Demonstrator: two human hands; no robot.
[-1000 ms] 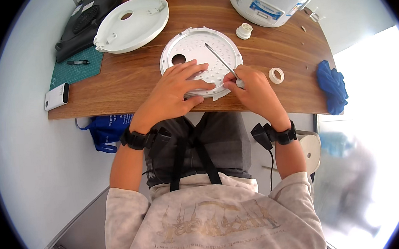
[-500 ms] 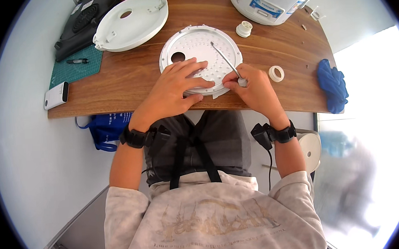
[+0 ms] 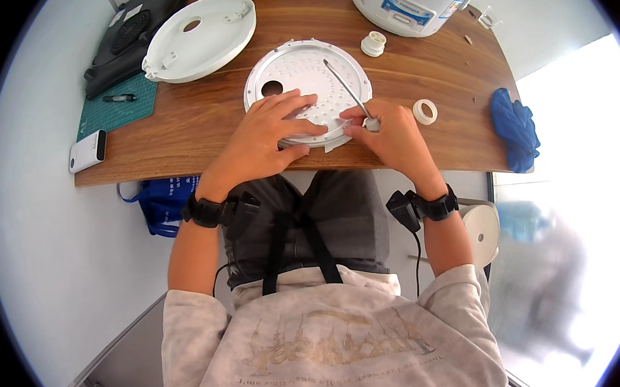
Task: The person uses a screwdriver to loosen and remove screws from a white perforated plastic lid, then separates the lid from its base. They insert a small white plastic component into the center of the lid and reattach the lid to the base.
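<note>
A round white metal plate (image 3: 332,96) with a dimpled face, one round hole and a raised rim lies near the table's front edge. My left hand (image 3: 267,136) rests on its lower left, fingers spread, thumb by the near rim. My right hand (image 3: 395,135) is closed around what looks like a screwdriver (image 3: 344,85). Its thin metal shaft slants up and left above the plate; most of the handle is hidden in my palm. The right thumb and index finger are at the plate's near right rim, beside a pale tab.
A white lid shell (image 3: 205,40) lies at the back left beside a black appliance (image 3: 133,34) and green mat (image 3: 131,109). A rice cooker body (image 3: 401,7) stands at the back right. A white ring (image 3: 425,112), white cap (image 3: 373,44) and blue cloth (image 3: 514,131) sit right.
My right index finger has lifted and stretched left over the plate's rim. The whole scene has shifted slightly left in view. My left hand stays spread on the plate.
</note>
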